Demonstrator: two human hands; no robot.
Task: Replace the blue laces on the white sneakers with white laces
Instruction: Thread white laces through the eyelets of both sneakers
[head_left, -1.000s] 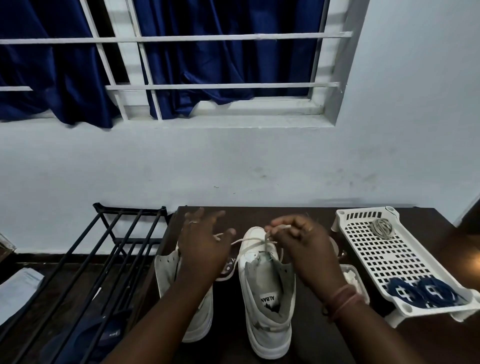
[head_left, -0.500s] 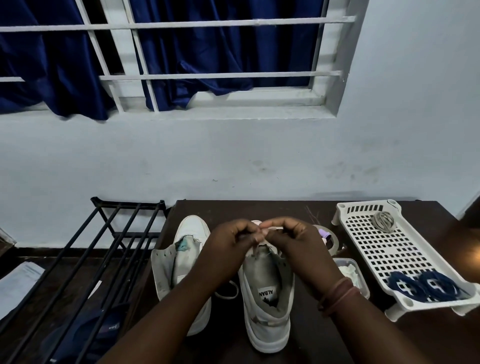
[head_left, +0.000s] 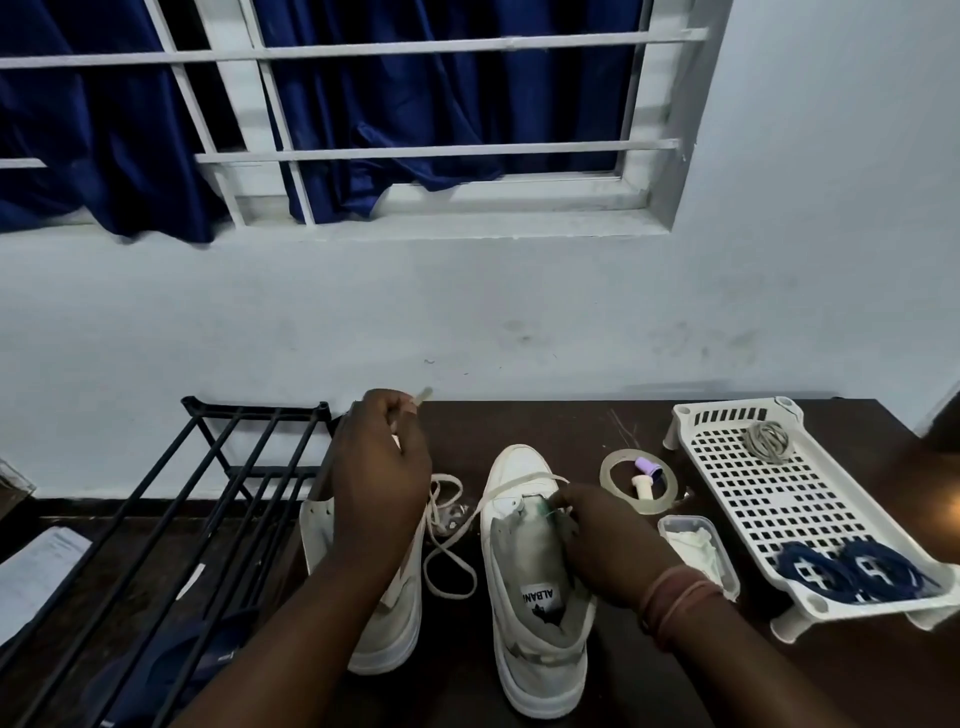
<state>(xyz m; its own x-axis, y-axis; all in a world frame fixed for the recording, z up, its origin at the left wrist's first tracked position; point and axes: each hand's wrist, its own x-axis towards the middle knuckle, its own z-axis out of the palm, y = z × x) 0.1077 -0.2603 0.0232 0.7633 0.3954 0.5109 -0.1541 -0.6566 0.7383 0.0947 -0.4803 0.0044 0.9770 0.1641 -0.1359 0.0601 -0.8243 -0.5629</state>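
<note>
Free room and obstacles, head view:

- Tabletop (head_left: 545, 421): bare strip at far edge, behind the 2 sneakers; open approx. from left hand (head_left: 382, 483) to tray.
- Gap btwn left sneaker (head_left: 387, 623) and right sneaker (head_left: 535, 623): narrow, partly blocked by loose white lace (head_left: 449, 566) looped across it.
- Right of right sneaker: tape ring (head_left: 613, 483) w/ small purple-capped item inside, then clear container (head_left: 698, 551), close together. Right hand (head_left: 608, 551) fills the space beside the container.
- Perforated white tray (head_left: 779, 499) takes the right side; blue laces (head_left: 852, 569) lie at its near end.
- Left of table: black rack (head_left: 208, 493) bars obstruct.
- Near edge btwn forearms: open.
</note>
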